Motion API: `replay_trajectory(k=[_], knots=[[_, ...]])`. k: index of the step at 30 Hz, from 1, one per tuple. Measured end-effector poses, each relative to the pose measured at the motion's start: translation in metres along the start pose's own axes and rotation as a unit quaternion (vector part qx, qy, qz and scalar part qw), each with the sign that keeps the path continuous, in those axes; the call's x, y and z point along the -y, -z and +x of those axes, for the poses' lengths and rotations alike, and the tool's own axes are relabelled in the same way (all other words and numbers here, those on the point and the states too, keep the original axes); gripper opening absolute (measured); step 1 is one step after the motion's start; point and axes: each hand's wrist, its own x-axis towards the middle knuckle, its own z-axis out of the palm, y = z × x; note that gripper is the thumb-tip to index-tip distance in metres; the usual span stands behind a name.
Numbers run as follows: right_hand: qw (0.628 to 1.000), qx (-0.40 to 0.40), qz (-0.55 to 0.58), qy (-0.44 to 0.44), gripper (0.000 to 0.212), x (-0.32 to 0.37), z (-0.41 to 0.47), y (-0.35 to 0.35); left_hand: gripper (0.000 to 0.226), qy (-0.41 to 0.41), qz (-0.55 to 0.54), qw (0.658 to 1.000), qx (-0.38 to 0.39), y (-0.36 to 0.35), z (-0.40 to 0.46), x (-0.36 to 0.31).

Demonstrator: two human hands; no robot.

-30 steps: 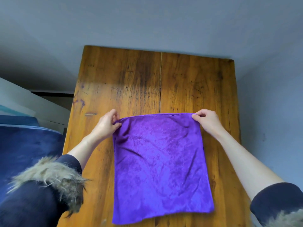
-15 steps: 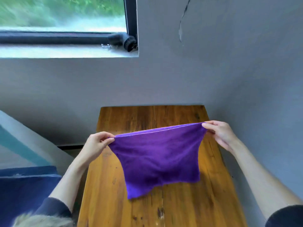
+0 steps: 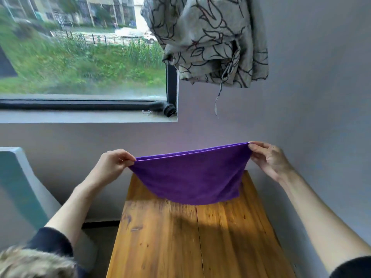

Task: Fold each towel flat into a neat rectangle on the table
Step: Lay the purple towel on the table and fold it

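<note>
A purple towel (image 3: 190, 177), doubled over, hangs in the air above the far end of the wooden table (image 3: 190, 237). My left hand (image 3: 112, 163) pinches its upper left corner. My right hand (image 3: 267, 157) pinches the upper right corner. The top edge is stretched between both hands and shows two layers. The towel's lower edge hangs free just above the tabletop and throws a shadow on the wood.
A grey wall stands right behind the table and to its right. A window (image 3: 80, 57) is at upper left, with a patterned grey curtain (image 3: 210, 41) bunched beside it. A pale blue-edged piece of furniture (image 3: 18, 183) stands to the left.
Both hands lifted the towel off the table, where it lay flat, and raised it higher into the air. The view tilted up toward the wall and window.
</note>
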Motion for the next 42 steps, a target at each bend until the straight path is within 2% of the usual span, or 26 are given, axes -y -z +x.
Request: replay_trajectory(k=[2,4,9,13,15,17,20,22,25,28,33,35,38,40,42], knots=[[1.000,0.004,0.028,-0.003,0.028,0.000,0.000,-0.004,0.013,0.011,-0.018,0.999,-0.030,0.003,0.002,-0.002],[0.999,-0.002,0.032,0.001,0.027,-0.001,0.000,-0.005,0.014,0.013,-0.033,0.998,-0.050,0.007,0.002,-0.004],[1.000,-0.012,-0.023,0.015,0.016,-0.002,-0.001,-0.003,0.019,0.019,-0.044,0.998,-0.044,0.014,-0.004,-0.007],[0.999,-0.008,-0.044,0.030,0.020,-0.002,-0.002,-0.003,0.017,0.026,-0.040,0.998,-0.027,0.015,-0.009,-0.007],[0.993,0.002,-0.105,0.047,0.023,-0.004,-0.002,-0.002,0.017,0.025,-0.020,0.999,-0.021,0.015,-0.011,-0.004],[0.969,-0.003,-0.237,0.069,0.028,-0.008,-0.001,0.000,0.021,0.023,0.024,0.999,-0.004,0.015,-0.013,0.001],[0.897,-0.009,-0.427,0.112,0.028,-0.011,-0.002,-0.003,0.018,0.022,0.083,0.996,0.014,0.013,-0.013,0.008],[0.869,-0.009,-0.477,0.129,0.021,-0.013,-0.003,-0.006,0.016,0.016,0.099,0.995,0.004,0.012,-0.013,0.009],[0.850,-0.014,-0.509,0.138,0.015,-0.013,-0.005,-0.009,0.016,0.007,0.099,0.995,-0.005,0.011,-0.011,0.008],[0.854,0.001,-0.506,0.118,0.017,-0.010,-0.008,-0.011,0.015,0.011,0.096,0.995,0.004,0.010,-0.011,0.011],[0.888,0.063,-0.455,0.010,0.019,-0.014,-0.009,-0.006,0.015,0.060,0.060,0.996,0.034,0.008,-0.009,0.016],[0.911,0.032,-0.410,0.005,0.022,-0.023,-0.003,-0.007,0.015,0.084,0.064,0.993,0.045,0.004,-0.005,0.017],[0.951,-0.052,-0.306,0.014,0.027,-0.040,0.010,-0.012,0.017,0.106,0.060,0.993,0.004,-0.008,0.001,0.018],[0.945,-0.096,-0.312,0.029,0.026,-0.051,0.019,-0.014,0.018,0.119,0.057,0.991,-0.020,-0.019,0.004,0.019],[0.911,-0.118,-0.393,0.047,0.024,-0.060,0.029,-0.012,0.018,0.134,0.056,0.989,-0.020,-0.029,0.009,0.023]])
